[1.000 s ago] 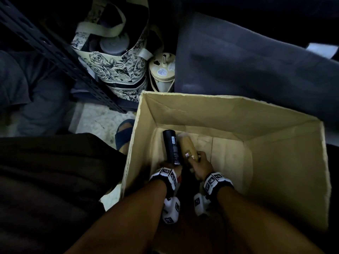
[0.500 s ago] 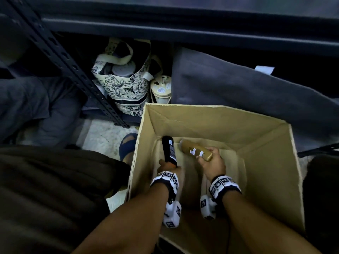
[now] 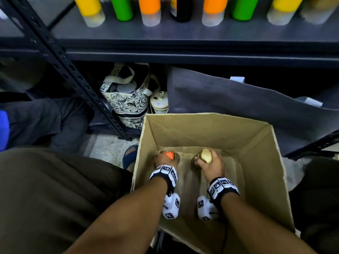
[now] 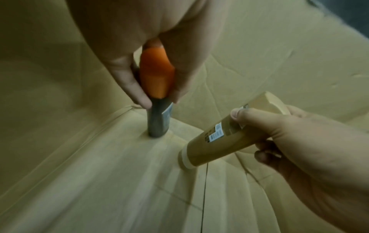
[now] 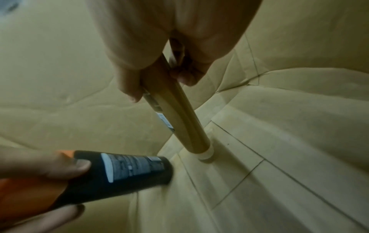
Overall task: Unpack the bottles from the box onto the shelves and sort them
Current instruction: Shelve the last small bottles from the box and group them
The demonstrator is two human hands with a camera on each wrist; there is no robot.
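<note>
Inside cardboard box [image 3: 205,132]: left hand [image 3: 162,160] gripping orange-and-black bottle [image 4: 157,97], right hand [image 3: 212,165] gripping tan bottle [image 5: 179,113].

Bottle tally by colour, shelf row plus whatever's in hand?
Yellow: 2
Green: 2
Orange: 2
Black, on shelf: 1
Black with orange end, in left hand: 1
Tan, in right hand: 1
Total: 9. One more at the shelf's right edge is too cropped to count.
</note>
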